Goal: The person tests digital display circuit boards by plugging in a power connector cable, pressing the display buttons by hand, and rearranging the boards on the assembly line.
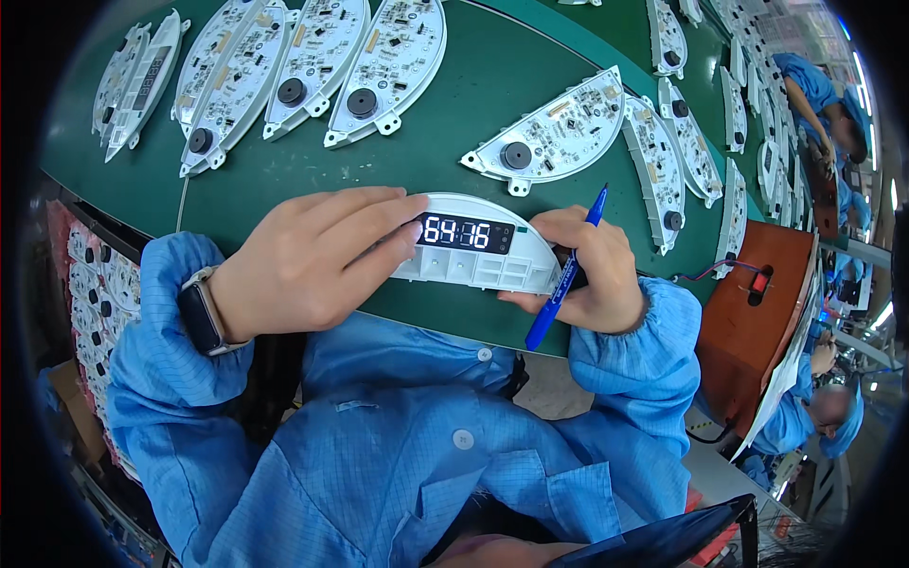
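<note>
two hands, i see from afar: the left hand (317, 256), fingers close together, grips across the lit display's edge (467, 233) (i'd shift those fingertips outward); the white panel (473, 264) sits between, over the green table (407, 168); the right hand (606, 270) pinches its end, blue marker (568, 272) best angled clear.

At centre, the display unit (450, 267) has a smooth white plastic shell and a glossy dark window (469, 233). The pen (568, 273) at three o'clock is shiny blue plastic. Toward twelve, the bench (511, 57) looks smooth and faintly glossy. At six o'clock the smock (379, 445) is matt woven cloth; at nine, the watch (199, 317) has a glossy dark face.
</note>
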`<action>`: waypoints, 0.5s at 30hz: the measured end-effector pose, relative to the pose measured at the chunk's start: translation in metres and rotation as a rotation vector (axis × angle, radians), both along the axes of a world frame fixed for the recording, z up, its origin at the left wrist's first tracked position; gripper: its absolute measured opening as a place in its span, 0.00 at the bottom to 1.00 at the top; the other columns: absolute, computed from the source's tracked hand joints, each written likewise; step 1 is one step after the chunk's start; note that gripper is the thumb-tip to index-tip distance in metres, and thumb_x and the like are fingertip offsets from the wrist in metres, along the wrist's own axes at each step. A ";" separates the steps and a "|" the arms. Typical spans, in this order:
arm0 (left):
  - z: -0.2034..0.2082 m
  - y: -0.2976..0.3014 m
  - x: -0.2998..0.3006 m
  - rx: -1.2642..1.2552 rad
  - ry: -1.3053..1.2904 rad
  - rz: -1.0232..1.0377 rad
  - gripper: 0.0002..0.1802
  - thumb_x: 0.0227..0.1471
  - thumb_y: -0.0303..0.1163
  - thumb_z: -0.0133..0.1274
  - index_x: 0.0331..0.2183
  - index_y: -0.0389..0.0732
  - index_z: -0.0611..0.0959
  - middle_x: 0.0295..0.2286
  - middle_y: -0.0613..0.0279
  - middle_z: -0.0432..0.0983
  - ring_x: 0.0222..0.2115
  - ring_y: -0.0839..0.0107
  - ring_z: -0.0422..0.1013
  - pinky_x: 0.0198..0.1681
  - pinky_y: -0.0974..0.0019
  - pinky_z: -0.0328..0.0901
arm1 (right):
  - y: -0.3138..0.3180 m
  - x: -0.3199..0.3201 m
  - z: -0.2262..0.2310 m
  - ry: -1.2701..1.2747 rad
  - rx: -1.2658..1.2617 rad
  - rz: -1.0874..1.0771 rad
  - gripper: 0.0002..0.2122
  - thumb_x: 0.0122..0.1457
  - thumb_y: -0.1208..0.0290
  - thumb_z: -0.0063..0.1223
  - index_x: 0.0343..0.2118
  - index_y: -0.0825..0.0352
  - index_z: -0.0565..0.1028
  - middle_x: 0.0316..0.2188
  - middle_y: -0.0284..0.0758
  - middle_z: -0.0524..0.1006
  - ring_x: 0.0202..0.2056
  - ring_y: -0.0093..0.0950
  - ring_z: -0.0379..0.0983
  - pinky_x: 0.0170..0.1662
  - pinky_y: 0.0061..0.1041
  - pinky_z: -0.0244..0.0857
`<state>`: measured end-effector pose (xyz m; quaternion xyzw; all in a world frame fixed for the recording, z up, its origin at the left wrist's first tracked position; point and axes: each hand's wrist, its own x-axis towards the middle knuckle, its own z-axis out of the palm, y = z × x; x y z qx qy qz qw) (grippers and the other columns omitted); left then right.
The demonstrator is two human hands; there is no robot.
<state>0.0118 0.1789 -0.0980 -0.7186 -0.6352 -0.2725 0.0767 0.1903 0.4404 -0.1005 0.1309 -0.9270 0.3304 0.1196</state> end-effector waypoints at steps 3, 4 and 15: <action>0.004 -0.002 0.001 -0.029 0.097 -0.002 0.14 0.43 0.25 0.57 0.34 0.27 0.83 0.45 0.45 0.78 0.43 0.55 0.79 0.40 0.62 0.77 | 0.000 -0.001 0.000 0.021 0.030 0.005 0.32 0.39 0.61 0.81 0.44 0.70 0.73 0.34 0.43 0.81 0.31 0.37 0.80 0.32 0.29 0.72; 0.005 -0.002 0.000 -0.041 0.115 -0.007 0.14 0.44 0.25 0.57 0.34 0.27 0.83 0.46 0.45 0.78 0.43 0.55 0.79 0.40 0.62 0.77 | 0.000 -0.001 0.000 0.025 0.036 0.003 0.32 0.39 0.61 0.81 0.44 0.70 0.73 0.34 0.43 0.81 0.31 0.37 0.80 0.32 0.29 0.72; 0.012 -0.003 0.001 -0.096 0.226 -0.046 0.10 0.42 0.26 0.58 0.29 0.28 0.83 0.49 0.43 0.76 0.42 0.56 0.78 0.35 0.63 0.76 | -0.004 0.001 0.006 0.030 0.084 -0.004 0.31 0.39 0.61 0.81 0.43 0.69 0.73 0.35 0.42 0.81 0.31 0.37 0.80 0.33 0.30 0.73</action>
